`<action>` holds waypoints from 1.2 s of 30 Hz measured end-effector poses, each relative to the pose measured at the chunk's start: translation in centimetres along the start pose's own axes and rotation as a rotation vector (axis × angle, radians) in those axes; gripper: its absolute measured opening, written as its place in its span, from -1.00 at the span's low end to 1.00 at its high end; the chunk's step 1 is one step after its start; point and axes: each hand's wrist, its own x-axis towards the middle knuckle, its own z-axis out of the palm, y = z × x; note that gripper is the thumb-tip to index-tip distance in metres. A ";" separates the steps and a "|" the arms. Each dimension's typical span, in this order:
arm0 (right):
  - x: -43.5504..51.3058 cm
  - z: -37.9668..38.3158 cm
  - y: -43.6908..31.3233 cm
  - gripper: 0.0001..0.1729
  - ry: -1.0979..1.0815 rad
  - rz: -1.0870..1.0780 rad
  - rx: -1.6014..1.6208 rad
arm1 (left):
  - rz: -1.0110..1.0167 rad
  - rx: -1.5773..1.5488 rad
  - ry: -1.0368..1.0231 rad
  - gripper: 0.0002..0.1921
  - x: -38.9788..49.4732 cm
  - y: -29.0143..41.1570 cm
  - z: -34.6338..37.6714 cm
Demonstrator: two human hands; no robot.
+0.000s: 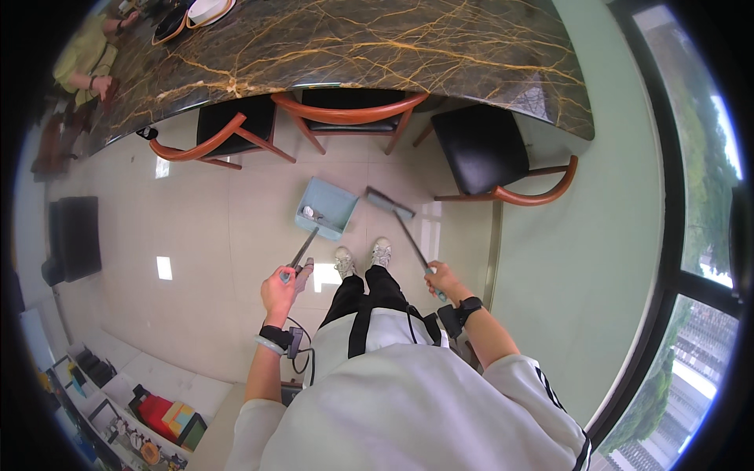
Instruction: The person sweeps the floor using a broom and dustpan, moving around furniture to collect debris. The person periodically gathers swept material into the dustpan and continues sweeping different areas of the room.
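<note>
My left hand (278, 294) grips the handle of a long-handled light-blue dustpan (330, 200). The pan rests on the tiled floor ahead of my feet, with a crumpled whitish scrap (308, 212) and dark debris inside. In my right hand (443, 279) is the handle of a broom, its grey-blue head (390, 202) just right of the pan. The broom head looks slightly blurred and does not cover the pan. Beside my left hand shows a pale pinkish object (304, 277), too unclear to name.
Wooden chairs with black seats, including one at the right (483, 147), stand along a dark marble table (377, 53). Another person (88, 65) is at its far left. A wall (565, 282) and windows bound the right. Shelves (112, 385) hold several items at lower left.
</note>
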 end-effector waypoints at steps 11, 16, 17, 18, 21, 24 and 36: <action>-7.6 6.9 -8.0 -0.87 -0.195 0.073 0.954 | 0.108 -0.146 -0.040 -0.84 0.8 -0.7 -2.6; -8.2 15.0 -15.7 -0.82 -0.354 -0.033 0.599 | 0.138 -0.299 -0.229 -0.71 0.1 1.7 -4.3; -8.5 16.7 -17.0 -0.76 -0.359 -0.075 0.488 | 0.186 -0.252 -0.228 -0.69 0.1 1.9 -4.2; -9.1 18.4 -17.8 -0.75 -0.380 -0.107 0.416 | 0.233 -0.206 -0.226 -0.66 0.0 2.0 -4.0; -11.1 22.2 -19.2 -0.68 -0.489 -0.216 0.220 | 0.388 -0.223 -0.192 -0.60 -0.1 1.3 -2.7; -13.0 23.4 -19.8 -0.64 -0.561 -0.198 0.174 | 0.490 -0.372 -0.191 -0.61 -0.2 0.1 -1.3; -12.7 14.1 -17.0 -0.42 -0.404 -0.299 0.100 | 0.332 -0.384 -0.169 -0.78 0.1 2.4 1.5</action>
